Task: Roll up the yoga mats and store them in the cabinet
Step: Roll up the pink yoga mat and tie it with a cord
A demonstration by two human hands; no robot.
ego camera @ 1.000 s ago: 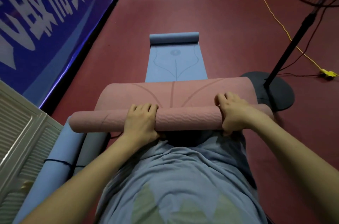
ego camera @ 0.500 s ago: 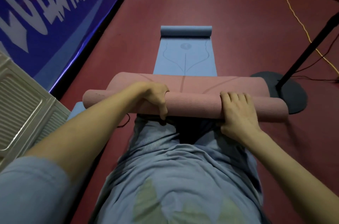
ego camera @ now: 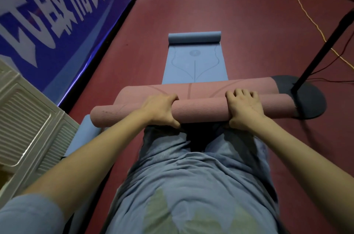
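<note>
Down at the person's knees, the pink mat (ego camera: pixel 199 112) is lying crosswise, partly rolled, over the near end of a blue mat (ego camera: pixel 194 65) on the red floor (ego camera: pixel 239 23). The left hand (ego camera: pixel 161 110) is curling round the roll, thumb underneath; the right hand (ego camera: pixel 244 108) is gripping it likewise. Beside it, a fan stand's base (ego camera: pixel 308 97) is sitting.

Red floor (ego camera: pixel 239 19), blue mat (ego camera: pixel 194 65), fan base (ego camera: pixel 310 99)

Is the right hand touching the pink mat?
Touching. The head view shows the right hand draped over the pink mat, fingers curled over its roll.
</note>
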